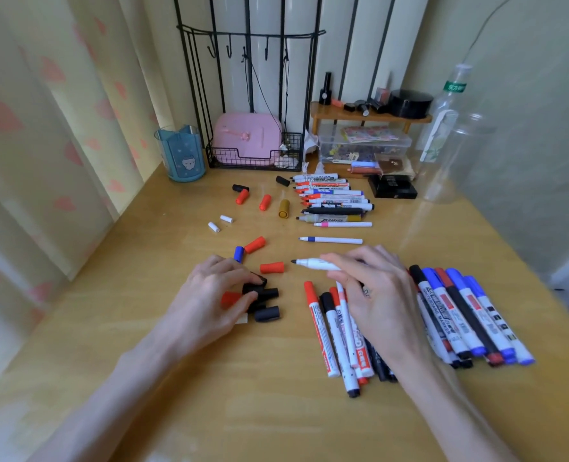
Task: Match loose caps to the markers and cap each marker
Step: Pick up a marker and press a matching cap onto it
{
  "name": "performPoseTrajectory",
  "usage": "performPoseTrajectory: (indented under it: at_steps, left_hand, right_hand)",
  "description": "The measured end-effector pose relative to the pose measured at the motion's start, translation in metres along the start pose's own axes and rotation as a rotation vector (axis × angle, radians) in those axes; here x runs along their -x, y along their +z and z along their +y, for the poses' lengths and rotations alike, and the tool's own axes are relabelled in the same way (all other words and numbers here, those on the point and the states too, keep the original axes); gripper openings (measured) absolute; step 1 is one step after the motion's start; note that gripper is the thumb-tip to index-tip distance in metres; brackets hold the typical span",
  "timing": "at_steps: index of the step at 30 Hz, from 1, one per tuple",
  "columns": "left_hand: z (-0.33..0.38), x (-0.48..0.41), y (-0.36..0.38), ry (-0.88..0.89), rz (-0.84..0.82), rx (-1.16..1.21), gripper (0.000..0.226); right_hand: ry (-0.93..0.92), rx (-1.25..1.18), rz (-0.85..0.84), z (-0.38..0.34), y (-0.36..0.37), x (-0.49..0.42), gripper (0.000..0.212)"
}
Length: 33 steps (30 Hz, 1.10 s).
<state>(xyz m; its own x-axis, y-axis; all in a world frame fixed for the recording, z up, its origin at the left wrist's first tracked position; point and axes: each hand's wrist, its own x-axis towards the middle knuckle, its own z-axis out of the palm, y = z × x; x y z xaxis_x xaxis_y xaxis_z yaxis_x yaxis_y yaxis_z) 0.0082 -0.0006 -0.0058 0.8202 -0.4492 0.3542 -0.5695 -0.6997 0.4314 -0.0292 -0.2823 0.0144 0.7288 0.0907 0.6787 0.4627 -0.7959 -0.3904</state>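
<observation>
My right hand [373, 288] holds an uncapped white marker [313, 263] with a black tip that points left, just above the desk. My left hand [216, 295] rests on a small cluster of black caps [266, 313], its fingers closed on one black cap [254, 288]; a red cap [229, 298] lies under the thumb. More loose caps lie beyond: red [271, 267], red [254, 245], blue [239, 254], white [226, 218], gold [283, 208]. Uncapped markers [333, 201] lie in a row at the back. Capped markers [469, 315] are piled at the right and in front [336, 335].
The wooden desk [276, 411] has a curtain along its left. At the back stand a blue pen cup [183, 153], a black wire rack with a pink case [246, 138], a small wooden shelf over a clear box [363, 145], and clear plastic bottles [449, 128] at the right.
</observation>
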Motion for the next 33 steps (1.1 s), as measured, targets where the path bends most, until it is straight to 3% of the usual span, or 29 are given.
performPoseTrajectory:
  at_steps: [10, 23, 33]
  left_hand:
    - [0.006, -0.060, 0.005, -0.108, 0.131, 0.057, 0.012]
    - [-0.050, -0.251, 0.053, -0.415, 0.017, -0.128, 0.052]
    - [-0.079, -0.271, 0.062, -0.413, 0.069, -0.097, 0.031]
  right_hand:
    - [0.106, -0.072, -0.037, 0.006, 0.000, -0.007, 0.027]
    - [0.298, -0.114, -0.010, 0.033, -0.026, -0.019, 0.046]
    - [0.342, -0.105, -0.032, 0.037, -0.028, -0.017, 0.049]
